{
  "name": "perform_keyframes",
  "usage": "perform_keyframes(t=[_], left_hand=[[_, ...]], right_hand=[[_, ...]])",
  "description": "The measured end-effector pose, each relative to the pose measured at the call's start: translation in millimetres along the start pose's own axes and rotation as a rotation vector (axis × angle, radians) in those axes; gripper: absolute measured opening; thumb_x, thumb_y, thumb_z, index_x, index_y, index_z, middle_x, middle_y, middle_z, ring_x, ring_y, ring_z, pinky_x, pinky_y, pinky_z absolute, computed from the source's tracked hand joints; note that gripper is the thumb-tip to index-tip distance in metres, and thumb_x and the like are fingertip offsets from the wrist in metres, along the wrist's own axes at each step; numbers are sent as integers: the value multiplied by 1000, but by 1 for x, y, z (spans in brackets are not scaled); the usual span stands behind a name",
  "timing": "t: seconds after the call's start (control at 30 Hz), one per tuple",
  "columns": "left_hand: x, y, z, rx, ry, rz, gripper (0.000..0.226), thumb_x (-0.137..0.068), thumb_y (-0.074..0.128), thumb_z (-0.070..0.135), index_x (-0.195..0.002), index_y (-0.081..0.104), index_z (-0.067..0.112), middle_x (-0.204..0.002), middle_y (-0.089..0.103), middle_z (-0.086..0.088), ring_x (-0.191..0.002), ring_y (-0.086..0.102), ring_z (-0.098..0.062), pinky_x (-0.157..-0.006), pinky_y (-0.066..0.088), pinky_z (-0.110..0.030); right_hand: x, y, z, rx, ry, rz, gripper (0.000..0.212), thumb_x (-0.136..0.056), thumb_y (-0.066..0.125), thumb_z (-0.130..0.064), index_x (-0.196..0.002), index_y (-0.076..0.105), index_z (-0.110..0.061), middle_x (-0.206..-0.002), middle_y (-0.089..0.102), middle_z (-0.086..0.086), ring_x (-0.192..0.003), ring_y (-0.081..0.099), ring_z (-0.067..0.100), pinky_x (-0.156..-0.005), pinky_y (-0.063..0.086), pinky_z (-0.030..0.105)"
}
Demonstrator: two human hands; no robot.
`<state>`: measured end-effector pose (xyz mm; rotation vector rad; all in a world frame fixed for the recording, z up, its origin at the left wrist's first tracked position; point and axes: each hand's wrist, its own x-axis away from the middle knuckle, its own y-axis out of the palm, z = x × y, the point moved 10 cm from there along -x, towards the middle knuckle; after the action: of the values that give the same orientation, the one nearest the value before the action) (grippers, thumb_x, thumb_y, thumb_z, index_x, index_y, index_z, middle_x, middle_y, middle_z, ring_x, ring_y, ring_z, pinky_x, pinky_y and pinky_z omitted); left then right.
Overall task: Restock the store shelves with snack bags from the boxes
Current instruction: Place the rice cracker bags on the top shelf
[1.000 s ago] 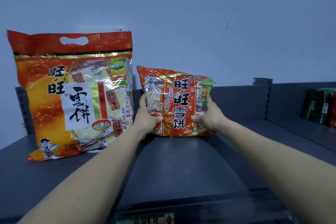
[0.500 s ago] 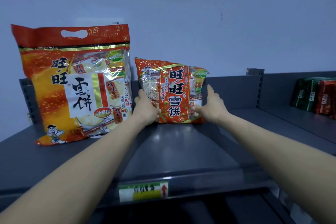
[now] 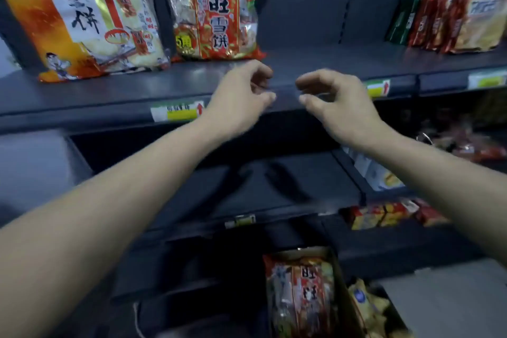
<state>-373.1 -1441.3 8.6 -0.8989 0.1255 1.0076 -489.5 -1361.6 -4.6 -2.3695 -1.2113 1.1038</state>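
Observation:
A small red snack bag (image 3: pixel 212 11) stands upright on the top shelf (image 3: pixel 315 63), next to a large orange snack bag (image 3: pixel 79 16) on its left. My left hand (image 3: pixel 241 96) and my right hand (image 3: pixel 333 99) hover in front of the shelf edge, below the small bag. Both hold nothing, fingers loosely curled. On the floor below, an open box (image 3: pixel 333 258) holds another red snack bag (image 3: pixel 301 293).
Dark and red packets (image 3: pixel 450 25) stand on the top shelf at the right. The middle shelf (image 3: pixel 247 189) is dark, with red and yellow packs (image 3: pixel 384 214) lower right. A yellow-and-blue bag (image 3: pixel 367 302) lies beside the box. Price labels (image 3: pixel 175 111) line the shelf edge.
Both hands have let go of the small red bag and drawn back off the shelf. The bag stays standing. The view has tilted downward, showing the lower shelves and the box.

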Motion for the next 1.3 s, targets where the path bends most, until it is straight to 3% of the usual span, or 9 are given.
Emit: perform_keyframes(t=[0.17, 0.3, 0.4, 0.53, 0.77, 0.83, 1.0, 1.13, 1.3], left_hand=[[94, 114, -50, 60, -236, -322, 26, -86, 65, 13, -111, 61, 13, -95, 58, 2, -90, 56, -13, -83, 45, -23], [162, 188, -101, 66, -473, -497, 19, -84, 67, 12, -101, 58, 11, -77, 55, 4, -83, 54, -16, -64, 40, -18], [208, 228, -139, -3, -617, -584, 30, -82, 69, 17, -109, 61, 6, -103, 63, -8, -100, 58, -23, -76, 41, -24], [261, 263, -180, 20, -770, -722, 17, -87, 62, 14, -71, 55, 12, -76, 55, 0, -74, 54, -15, -60, 39, -22], [309, 291, -245, -16, -971, -701, 28, -90, 58, 11, -64, 48, 14, -94, 58, -10, -88, 55, -21, -65, 37, -22], [316, 300, -260, 9, -1019, -666, 13, -87, 61, 12, -77, 56, 6, -106, 65, -16, -92, 60, -25, -69, 40, -25], [322, 327, -289, 70, -1091, -625, 9, -85, 63, 11, -90, 63, 3, -97, 67, -10, -90, 64, -24, -74, 50, -29], [323, 339, -307, 104, -1171, -556, 6, -85, 59, 8, -80, 62, 6, -94, 68, -12, -88, 66, -25, -74, 51, -29], [320, 344, -309, 151, -1182, -425, 18, -85, 59, 11, -69, 55, 15, -92, 68, -11, -84, 65, -25, -78, 52, -30]], right_hand=[[112, 33, 77, 57, 189, -219, 22, -88, 62, -6, -108, 67, -9, -98, 64, -2, -90, 58, 4, -80, 41, 15], [183, 65, 153, 181, 388, -402, 25, -86, 63, -10, -111, 66, -5, -106, 68, 8, -100, 61, 20, -83, 41, 23], [232, 89, 202, 233, 529, -545, 31, -88, 62, -15, -116, 62, -4, -113, 65, 9, -105, 60, 24, -88, 46, 29], [289, 116, 257, 225, 740, -706, 38, -91, 59, -23, -125, 57, -8, -120, 64, 14, -104, 63, 29, -86, 51, 38], [348, 156, 324, -34, 1078, -710, 55, -92, 60, -21, -141, 37, -10, -128, 60, 9, -101, 62, 20, -84, 51, 28], [360, 166, 343, -116, 1177, -678, 60, -92, 60, -20, -144, 31, -10, -130, 58, 10, -108, 63, 23, -87, 51, 29], [376, 185, 376, -203, 1280, -649, 65, -91, 60, -15, -145, 24, -14, -138, 51, 12, -119, 56, 27, -101, 47, 40], [382, 192, 395, -216, 1309, -648, 80, -90, 61, -16, -151, 10, -14, -152, 34, 11, -136, 39, 28, -111, 36, 43], [386, 195, 413, -223, 1368, -611, 70, -90, 60, -15, -147, 20, -12, -144, 44, 13, -128, 48, 30, -107, 39, 43]])
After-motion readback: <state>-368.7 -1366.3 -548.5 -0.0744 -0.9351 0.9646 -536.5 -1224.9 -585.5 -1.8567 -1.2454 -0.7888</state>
